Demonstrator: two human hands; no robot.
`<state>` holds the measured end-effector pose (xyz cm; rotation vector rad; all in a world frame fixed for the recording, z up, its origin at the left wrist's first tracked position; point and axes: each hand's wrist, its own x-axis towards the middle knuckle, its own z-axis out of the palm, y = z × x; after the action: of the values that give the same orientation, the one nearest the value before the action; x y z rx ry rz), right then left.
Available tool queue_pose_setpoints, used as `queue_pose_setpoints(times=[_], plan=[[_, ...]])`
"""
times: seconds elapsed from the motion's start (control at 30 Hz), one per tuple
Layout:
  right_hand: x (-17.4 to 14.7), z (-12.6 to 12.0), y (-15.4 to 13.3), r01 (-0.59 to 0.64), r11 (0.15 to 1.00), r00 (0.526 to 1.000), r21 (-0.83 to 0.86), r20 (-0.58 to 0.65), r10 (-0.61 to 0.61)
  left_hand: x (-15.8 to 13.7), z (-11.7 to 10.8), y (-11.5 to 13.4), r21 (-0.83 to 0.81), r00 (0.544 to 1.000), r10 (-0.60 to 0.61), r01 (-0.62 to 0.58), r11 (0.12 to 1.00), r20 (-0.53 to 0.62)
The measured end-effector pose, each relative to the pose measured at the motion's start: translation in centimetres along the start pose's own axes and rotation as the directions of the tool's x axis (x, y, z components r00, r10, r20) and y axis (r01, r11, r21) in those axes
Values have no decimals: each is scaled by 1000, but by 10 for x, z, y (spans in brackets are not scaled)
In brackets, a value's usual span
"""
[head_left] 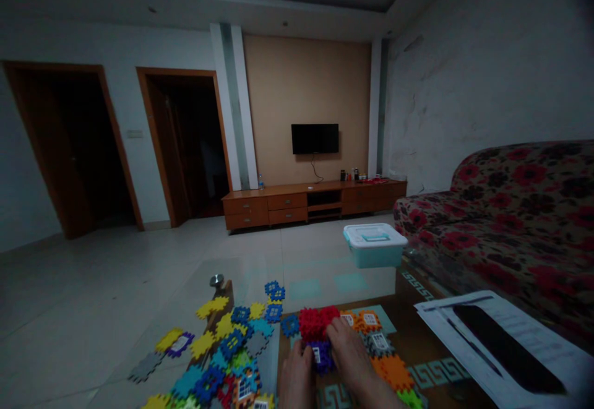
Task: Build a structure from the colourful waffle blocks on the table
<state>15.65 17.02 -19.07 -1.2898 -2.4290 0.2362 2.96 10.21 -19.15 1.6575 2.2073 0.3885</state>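
Observation:
My left hand [297, 373] has its fingers bent against the left edge of a purple interlocking toy tile [320, 358] with a white window pattern. My right hand [350, 348] comes in from the other side, fingertips closed on the right edge of red interlocking tiles [315, 321]. The red tiles lie directly beyond the purple one, touching it; whether their teeth are locked cannot be made out. A blue tile [291, 325] adjoins the red ones on the left. Orange tiles [370, 320] and a grey tile [380, 343] lie right of my right hand, which partly covers the nearby pieces.
Loose tiles in several colours, among them a dark blue one [232, 342], spread over the glass table's left side. A teal lidded box [375, 247] stands at the far edge. Papers [468, 310], a pen [473, 346] and a black phone-like slab [508, 350] lie right.

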Motion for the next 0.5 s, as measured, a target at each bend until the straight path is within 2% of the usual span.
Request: queue_pose_setpoints(times=[0.13, 0.3, 0.5], plan=[[-2, 3, 0, -47, 998, 998, -39, 49, 49, -2, -2, 2, -1, 1000, 0, 0, 1000, -3], [-14, -6, 4, -21, 996, 988, -84, 151, 34, -8, -3, 3, 52, 1000, 24, -23, 998, -8], [-17, -14, 0, -5, 994, 988, -106, 154, 21, -10, -3, 5, -62, 999, 31, -32, 998, -14]])
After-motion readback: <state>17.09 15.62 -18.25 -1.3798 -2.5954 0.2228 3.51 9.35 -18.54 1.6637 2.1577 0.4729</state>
